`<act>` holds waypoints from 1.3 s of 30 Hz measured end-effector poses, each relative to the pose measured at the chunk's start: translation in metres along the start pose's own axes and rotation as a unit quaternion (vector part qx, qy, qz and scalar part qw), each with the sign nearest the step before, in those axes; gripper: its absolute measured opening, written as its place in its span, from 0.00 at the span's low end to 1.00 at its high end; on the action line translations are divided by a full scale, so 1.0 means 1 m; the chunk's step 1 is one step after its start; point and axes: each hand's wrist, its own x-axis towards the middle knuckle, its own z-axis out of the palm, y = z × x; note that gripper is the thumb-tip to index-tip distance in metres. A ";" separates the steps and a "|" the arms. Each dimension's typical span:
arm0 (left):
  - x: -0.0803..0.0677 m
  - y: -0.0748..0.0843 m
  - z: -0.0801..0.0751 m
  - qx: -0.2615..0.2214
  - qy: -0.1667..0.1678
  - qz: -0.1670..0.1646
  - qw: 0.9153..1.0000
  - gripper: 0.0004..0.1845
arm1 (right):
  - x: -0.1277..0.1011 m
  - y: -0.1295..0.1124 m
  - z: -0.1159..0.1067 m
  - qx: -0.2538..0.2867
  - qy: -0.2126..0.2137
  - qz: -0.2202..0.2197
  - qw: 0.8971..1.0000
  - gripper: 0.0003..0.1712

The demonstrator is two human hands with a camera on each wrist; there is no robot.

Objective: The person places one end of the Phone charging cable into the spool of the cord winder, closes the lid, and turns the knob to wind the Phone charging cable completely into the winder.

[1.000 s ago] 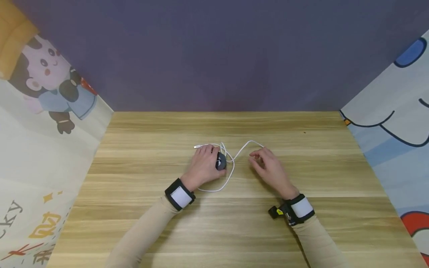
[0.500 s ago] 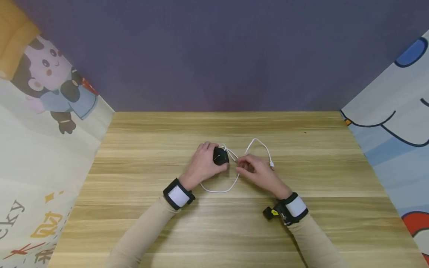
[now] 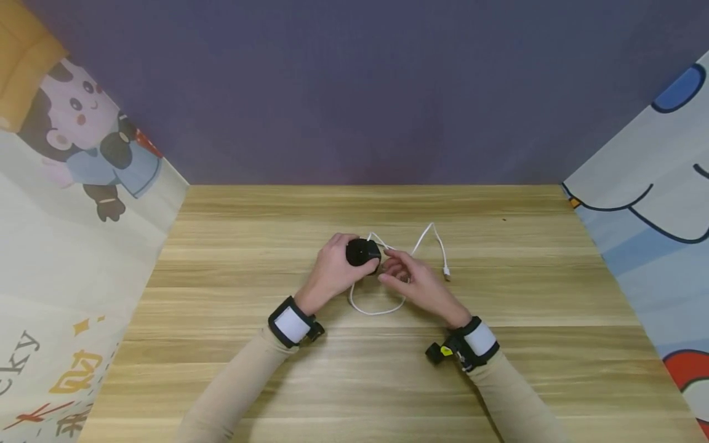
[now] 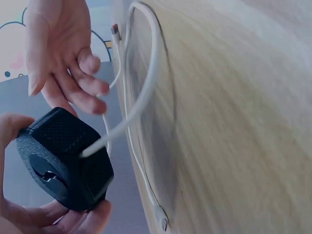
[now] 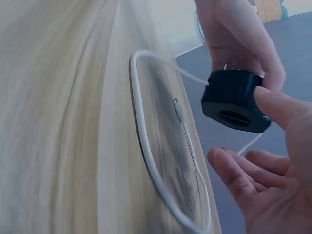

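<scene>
A black cable reel [image 3: 363, 252] is being gripped by the left hand [image 3: 332, 271] just above the centre of the head view, with the fingers curled round its body; in the left wrist view the same black cable reel [image 4: 63, 158] is being held at the lower left of the frame, lifted clear of the wooden table [image 3: 354, 369]. The right hand [image 3: 412, 282] is being held just beside the reel, to its right in the head view, with its fingers loosely spread and slightly bent; whether any fingertip is touching the reel or the cable cannot be told. In the right wrist view the open fingers [image 5: 234, 183] are being shown just below the reel at the right of the frame.

A white cable [image 3: 382, 307] is being let out from the reel: one loop is lying on the table below the hands, and another strand is running up and to the right of centre, ending in a small plug [image 3: 446, 271] resting on the table. Cartoon-printed panels [image 3: 72, 246] are being seen at the left and right edges of the head view.
</scene>
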 end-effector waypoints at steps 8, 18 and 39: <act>-0.002 0.003 0.002 -0.053 0.016 -0.032 0.998 0.34 | 0.009 0.001 0.008 0.133 -0.029 0.065 0.989 0.39; -0.006 0.009 0.006 -0.125 0.023 -0.025 0.992 0.33 | 0.014 0.000 0.015 0.303 -0.083 0.085 0.945 0.40; -0.005 -0.005 -0.003 -0.088 -0.021 0.057 0.994 0.44 | 0.019 -0.001 0.012 0.269 -0.029 0.112 0.956 0.43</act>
